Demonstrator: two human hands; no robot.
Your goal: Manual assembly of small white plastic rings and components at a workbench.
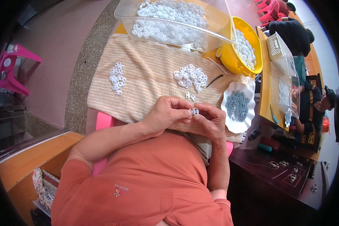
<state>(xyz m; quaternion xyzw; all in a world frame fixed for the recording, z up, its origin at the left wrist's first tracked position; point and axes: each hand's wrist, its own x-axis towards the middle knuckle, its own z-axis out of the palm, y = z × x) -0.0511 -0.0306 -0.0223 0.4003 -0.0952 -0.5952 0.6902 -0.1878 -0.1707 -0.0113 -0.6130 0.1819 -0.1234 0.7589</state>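
Note:
Both my hands meet in front of my body, above the near edge of the striped towel. Between their fingertips sits a small white plastic piece with two holes, like a two-hole cord lock. My left hand pinches it from the left, and my right hand pinches it from the right. Just beyond lie two loose white pieces. Behind those is a heap of white pieces. A smaller group of white pieces lies at the left. The white scalloped dish holds small grey metal parts, possibly springs.
A clear plastic bin full of white pieces stands at the far side, beside a yellow tub of similar pieces. Near the tub lies a thin black strip. Other people work at a table on the right. A pink stool stands left.

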